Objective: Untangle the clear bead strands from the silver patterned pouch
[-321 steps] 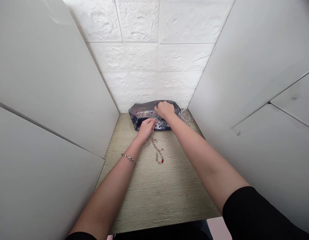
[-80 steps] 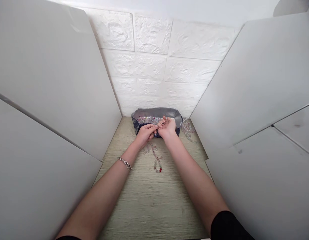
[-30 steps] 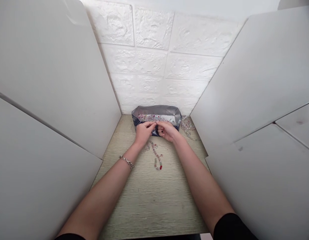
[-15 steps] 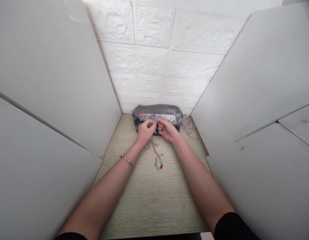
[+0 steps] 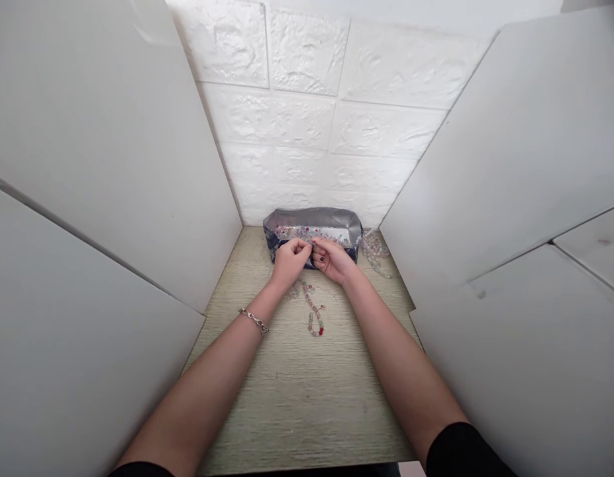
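An open dark bag with a silvery inside [image 5: 341, 222] lies against the back wall, with many small clear, pink and red beads in it. At its front edge my left hand [image 5: 291, 260] is pinched closed, its fingertips meeting those of my right hand [image 5: 332, 258]. The fingers of my right hand are curled and pinched too. Whatever sits between the fingertips is too small to make out. Below my hands a string of beads [image 5: 314, 308] trails over the tabletop and curls round near two red beads.
More strung pale beads [image 5: 375, 248] lie right of the bag. The wooden tabletop [image 5: 307, 397] is flanked by a white panel on the left [image 5: 138, 165] and another on the right [image 5: 460, 199]. Behind stands a white brick-patterned wall [image 5: 307, 119].
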The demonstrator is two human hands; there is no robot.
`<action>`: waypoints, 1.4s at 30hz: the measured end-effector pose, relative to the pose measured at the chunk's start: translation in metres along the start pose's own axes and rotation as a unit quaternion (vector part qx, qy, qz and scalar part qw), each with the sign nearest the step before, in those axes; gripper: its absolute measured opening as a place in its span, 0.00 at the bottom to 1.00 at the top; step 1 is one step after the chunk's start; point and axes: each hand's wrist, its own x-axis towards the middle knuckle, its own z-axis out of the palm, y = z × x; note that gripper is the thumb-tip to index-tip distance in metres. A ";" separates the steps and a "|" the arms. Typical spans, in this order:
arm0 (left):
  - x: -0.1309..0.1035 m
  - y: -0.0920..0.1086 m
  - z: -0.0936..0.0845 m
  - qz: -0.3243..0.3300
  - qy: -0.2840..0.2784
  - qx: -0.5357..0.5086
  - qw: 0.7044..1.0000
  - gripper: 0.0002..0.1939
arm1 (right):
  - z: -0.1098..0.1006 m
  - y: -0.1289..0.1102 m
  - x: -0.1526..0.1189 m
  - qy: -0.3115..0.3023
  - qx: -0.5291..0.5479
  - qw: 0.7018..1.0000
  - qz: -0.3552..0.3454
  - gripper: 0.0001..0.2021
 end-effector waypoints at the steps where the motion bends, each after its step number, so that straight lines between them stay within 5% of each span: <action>1: 0.000 0.000 0.000 -0.001 -0.001 -0.001 1.000 0.11 | 0.000 0.000 0.000 -0.003 -0.001 1.000 -0.001 0.08; 42: 0.001 -0.002 0.000 -0.009 -0.010 -0.021 1.000 0.11 | -0.001 0.002 0.000 -0.004 -0.004 1.000 -0.005 0.08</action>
